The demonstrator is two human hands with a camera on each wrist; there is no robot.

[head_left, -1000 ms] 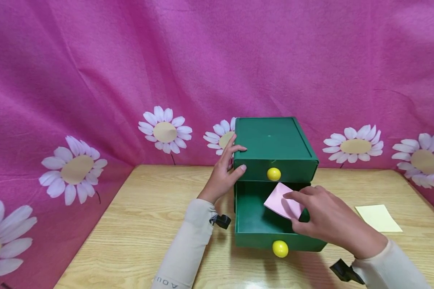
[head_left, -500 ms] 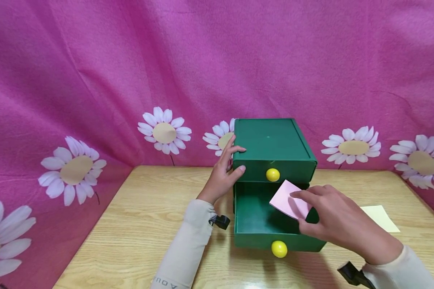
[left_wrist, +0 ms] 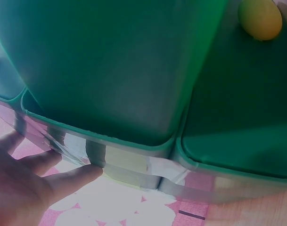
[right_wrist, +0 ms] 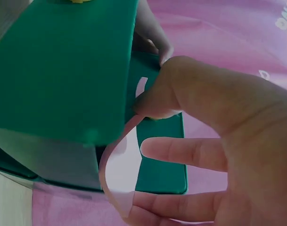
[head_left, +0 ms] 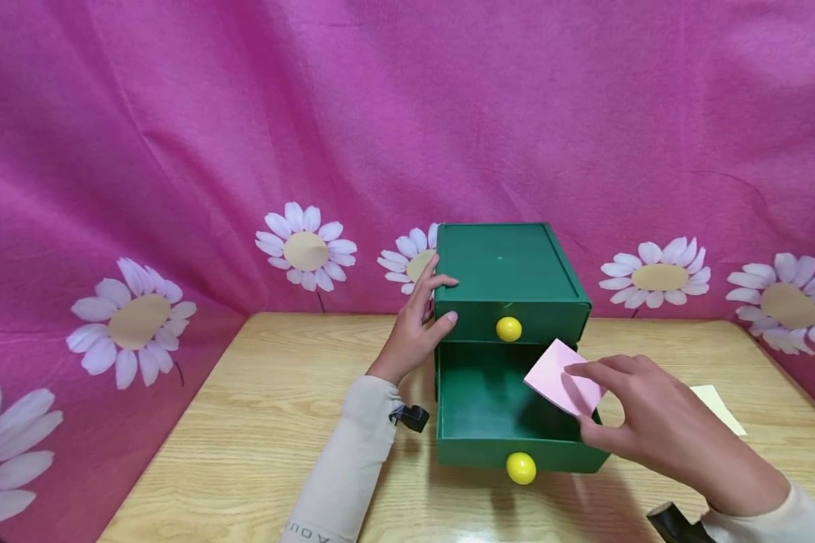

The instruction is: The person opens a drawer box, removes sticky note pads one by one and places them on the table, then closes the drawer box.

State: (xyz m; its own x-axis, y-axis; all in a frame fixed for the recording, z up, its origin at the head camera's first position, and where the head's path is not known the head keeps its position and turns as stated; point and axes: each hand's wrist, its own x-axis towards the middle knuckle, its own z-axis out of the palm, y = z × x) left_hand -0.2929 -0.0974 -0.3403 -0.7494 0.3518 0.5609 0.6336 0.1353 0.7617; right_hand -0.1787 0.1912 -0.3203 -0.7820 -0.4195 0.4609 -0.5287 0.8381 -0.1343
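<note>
In the head view, a green drawer cabinet has its lower drawer pulled out and its upper drawer in. My left hand rests on the cabinet's left front corner, one finger over the top edge and the thumb at the front. The left wrist view shows this hand's fingers straight along the side wall. My right hand pinches a pink sticky note pad between thumb and fingers, over the lower drawer's right side. In the right wrist view, the pad bends slightly in the grip.
Round yellow knobs sit on the upper drawer and lower drawer. A yellow sticky note lies on the wooden table at right, partly behind my right hand. A pink flowered cloth hangs behind.
My right hand has moved to the right with the pink pad, toward the lower drawer's right edge, covering more of the yellow note. The left hand keeps its place on the cabinet.
</note>
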